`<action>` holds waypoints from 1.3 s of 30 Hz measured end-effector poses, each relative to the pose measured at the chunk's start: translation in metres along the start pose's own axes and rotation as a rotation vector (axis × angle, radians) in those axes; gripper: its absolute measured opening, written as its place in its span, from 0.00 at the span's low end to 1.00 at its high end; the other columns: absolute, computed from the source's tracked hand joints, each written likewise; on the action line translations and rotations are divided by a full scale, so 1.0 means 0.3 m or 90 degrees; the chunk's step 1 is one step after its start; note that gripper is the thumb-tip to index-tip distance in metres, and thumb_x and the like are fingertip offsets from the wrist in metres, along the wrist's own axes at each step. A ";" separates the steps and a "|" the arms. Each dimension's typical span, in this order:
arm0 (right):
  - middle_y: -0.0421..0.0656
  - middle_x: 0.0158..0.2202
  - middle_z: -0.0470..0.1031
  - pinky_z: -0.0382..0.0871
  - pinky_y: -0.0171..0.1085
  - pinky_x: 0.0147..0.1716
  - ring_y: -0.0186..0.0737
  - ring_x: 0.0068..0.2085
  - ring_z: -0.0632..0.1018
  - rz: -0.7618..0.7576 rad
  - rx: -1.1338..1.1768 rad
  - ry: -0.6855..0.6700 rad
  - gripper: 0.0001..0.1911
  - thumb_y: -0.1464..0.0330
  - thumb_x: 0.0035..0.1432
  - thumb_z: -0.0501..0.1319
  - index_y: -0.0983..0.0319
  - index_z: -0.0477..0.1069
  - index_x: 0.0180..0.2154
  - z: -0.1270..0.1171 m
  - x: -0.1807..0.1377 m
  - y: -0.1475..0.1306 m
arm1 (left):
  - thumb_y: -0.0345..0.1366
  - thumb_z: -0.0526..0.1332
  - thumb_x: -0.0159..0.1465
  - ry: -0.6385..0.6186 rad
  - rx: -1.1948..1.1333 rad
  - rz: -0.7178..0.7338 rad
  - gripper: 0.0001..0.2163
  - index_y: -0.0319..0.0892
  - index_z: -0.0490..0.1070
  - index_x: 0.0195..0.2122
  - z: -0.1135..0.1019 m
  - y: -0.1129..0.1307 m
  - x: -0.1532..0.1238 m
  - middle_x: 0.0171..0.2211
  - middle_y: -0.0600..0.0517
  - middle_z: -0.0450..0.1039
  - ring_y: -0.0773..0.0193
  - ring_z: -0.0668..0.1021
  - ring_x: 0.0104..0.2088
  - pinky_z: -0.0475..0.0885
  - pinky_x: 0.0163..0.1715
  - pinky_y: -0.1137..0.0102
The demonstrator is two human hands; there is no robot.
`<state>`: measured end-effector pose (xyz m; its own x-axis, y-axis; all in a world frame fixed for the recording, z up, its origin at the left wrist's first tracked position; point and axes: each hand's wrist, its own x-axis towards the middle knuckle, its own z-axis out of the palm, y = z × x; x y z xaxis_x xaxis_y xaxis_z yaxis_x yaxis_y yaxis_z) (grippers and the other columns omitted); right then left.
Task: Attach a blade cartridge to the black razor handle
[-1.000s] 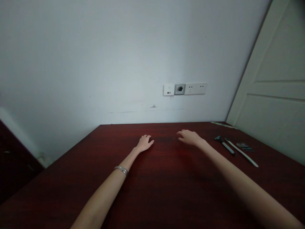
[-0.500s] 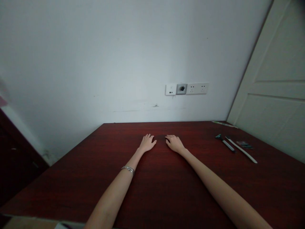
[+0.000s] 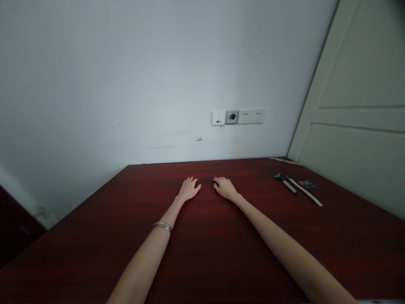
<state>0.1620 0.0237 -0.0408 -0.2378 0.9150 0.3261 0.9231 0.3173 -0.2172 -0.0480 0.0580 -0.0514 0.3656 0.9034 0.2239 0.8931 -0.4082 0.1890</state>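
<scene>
My left hand (image 3: 189,188) lies flat on the dark red wooden table (image 3: 202,245), fingers spread and holding nothing. A silver bracelet (image 3: 163,226) circles that wrist. Just to its right, separated by a small gap, my right hand (image 3: 225,188) rests palm down with its fingers loosely apart and nothing in them. Farther right lies a razor-like tool (image 3: 289,187) with a teal head and a grey handle. Beside it is a long, slightly curved white strip (image 3: 305,191). A small clear packet (image 3: 307,184) with dark pieces sits past the strip. Neither hand touches these items.
A thin pale strip (image 3: 285,161) lies at the table's back right corner. The white wall (image 3: 158,84) behind carries a row of sockets (image 3: 250,116). A pale panelled door (image 3: 357,156) stands along the right side.
The camera view has turned slightly to the right, so everything appears shifted left. Both hands keep their place on the table, and the items at right have not moved.
</scene>
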 end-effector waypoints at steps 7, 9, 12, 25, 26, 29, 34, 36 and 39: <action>0.48 0.54 0.69 0.58 0.42 0.53 0.45 0.54 0.68 0.016 0.014 0.018 0.19 0.67 0.59 0.50 0.63 0.71 0.49 0.000 0.002 0.004 | 0.47 0.47 0.64 0.007 0.009 0.010 0.25 0.35 0.62 0.57 -0.009 0.009 0.005 0.60 0.39 0.56 0.50 0.58 0.61 0.53 0.58 0.59; 0.49 0.53 0.69 0.58 0.43 0.53 0.45 0.54 0.68 0.016 0.023 0.027 0.19 0.67 0.59 0.50 0.63 0.71 0.48 0.001 -0.001 0.004 | 0.47 0.47 0.64 0.009 0.007 0.010 0.25 0.35 0.62 0.56 -0.010 0.010 0.006 0.60 0.38 0.56 0.49 0.58 0.61 0.53 0.58 0.58; 0.48 0.52 0.70 0.59 0.43 0.52 0.45 0.53 0.69 0.012 0.040 0.040 0.19 0.67 0.58 0.51 0.63 0.71 0.48 -0.004 -0.002 0.006 | 0.47 0.47 0.64 0.012 0.004 0.009 0.25 0.36 0.62 0.56 -0.005 0.005 0.011 0.60 0.38 0.56 0.49 0.58 0.61 0.54 0.58 0.58; 0.46 0.47 0.74 0.64 0.35 0.48 0.38 0.47 0.73 0.222 0.040 0.209 0.18 0.71 0.56 0.53 0.63 0.70 0.48 -0.251 -0.078 0.351 | 0.47 0.48 0.63 0.032 -0.012 0.016 0.25 0.35 0.64 0.55 0.000 -0.006 0.017 0.59 0.39 0.58 0.50 0.59 0.61 0.54 0.57 0.58; 0.47 0.46 0.74 0.64 0.35 0.47 0.39 0.46 0.74 0.258 0.029 0.217 0.18 0.71 0.55 0.53 0.64 0.70 0.48 -0.273 -0.109 0.399 | 0.47 0.48 0.63 0.031 -0.012 0.015 0.25 0.35 0.64 0.55 0.000 -0.005 0.018 0.59 0.38 0.58 0.50 0.59 0.61 0.54 0.57 0.58; 0.50 0.46 0.74 0.64 0.35 0.47 0.41 0.46 0.74 0.359 -0.010 0.229 0.19 0.72 0.55 0.53 0.66 0.70 0.48 -0.328 -0.211 0.529 | 0.47 0.47 0.63 0.026 -0.012 0.019 0.26 0.34 0.63 0.56 0.000 -0.006 0.021 0.59 0.38 0.58 0.49 0.59 0.61 0.54 0.57 0.57; 0.53 0.44 0.74 0.65 0.38 0.44 0.46 0.46 0.75 0.464 -0.070 0.167 0.17 0.69 0.53 0.56 0.65 0.73 0.44 -0.357 -0.339 0.654 | 0.46 0.48 0.63 0.040 -0.015 0.015 0.24 0.36 0.65 0.54 0.003 -0.007 0.024 0.59 0.39 0.59 0.50 0.60 0.60 0.55 0.57 0.58; 0.53 0.42 0.75 0.66 0.39 0.42 0.48 0.45 0.75 0.498 -0.088 0.129 0.15 0.67 0.52 0.57 0.64 0.74 0.41 -0.354 -0.359 0.672 | 0.46 0.48 0.63 0.041 -0.015 0.015 0.24 0.36 0.65 0.54 0.004 -0.007 0.024 0.59 0.39 0.59 0.50 0.60 0.60 0.55 0.57 0.58; 0.54 0.41 0.75 0.68 0.42 0.39 0.52 0.43 0.76 0.540 -0.103 0.089 0.13 0.67 0.52 0.58 0.64 0.75 0.39 -0.349 -0.363 0.678 | 0.47 0.48 0.63 0.035 -0.008 0.015 0.25 0.36 0.64 0.55 0.003 -0.008 0.023 0.59 0.40 0.59 0.50 0.60 0.60 0.55 0.57 0.59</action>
<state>0.4074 -0.0374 -0.0240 0.5785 0.7836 0.2266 0.8058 -0.5059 -0.3077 -0.0473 0.0653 -0.0512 0.3719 0.8850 0.2801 0.8807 -0.4318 0.1949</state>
